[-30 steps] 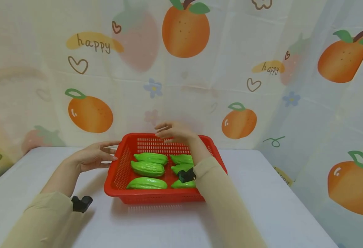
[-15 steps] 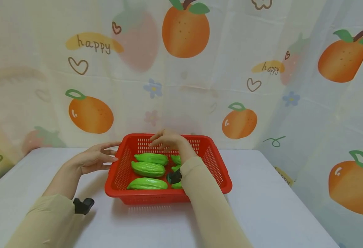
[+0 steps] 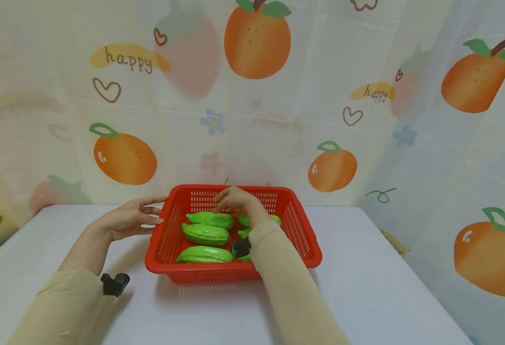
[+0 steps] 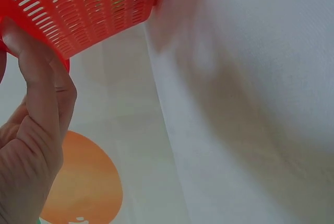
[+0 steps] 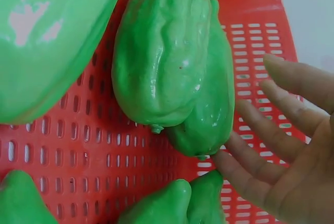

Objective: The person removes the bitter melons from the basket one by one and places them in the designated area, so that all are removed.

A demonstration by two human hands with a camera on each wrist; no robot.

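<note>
Several glossy green ridged bitter melons (image 3: 205, 235) lie in a red plastic basket (image 3: 211, 267), in a left and a right column. My left hand (image 3: 127, 221) holds the basket's left rim, thumb on top and fingers below it; the left wrist view shows a finger (image 4: 39, 85) against the rim. My right hand (image 3: 237, 201) is inside the basket at the back, its relaxed fingers apart and pointing down at the rearmost left bitter melon (image 3: 210, 220). In the right wrist view its fingertips are right beside that bitter melon (image 5: 211, 109). My right forearm partly covers the right column.
The basket stands on a white table (image 3: 377, 287). Behind it hangs a pale curtain (image 3: 274, 115) printed with oranges, strawberries and hearts. Slotted basket walls (image 5: 255, 72) rise around the bitter melons.
My right hand has come from above the basket's back rim leftward and down inside it, near the rear left bitter melon. My left hand and the bitter melons have stayed put.
</note>
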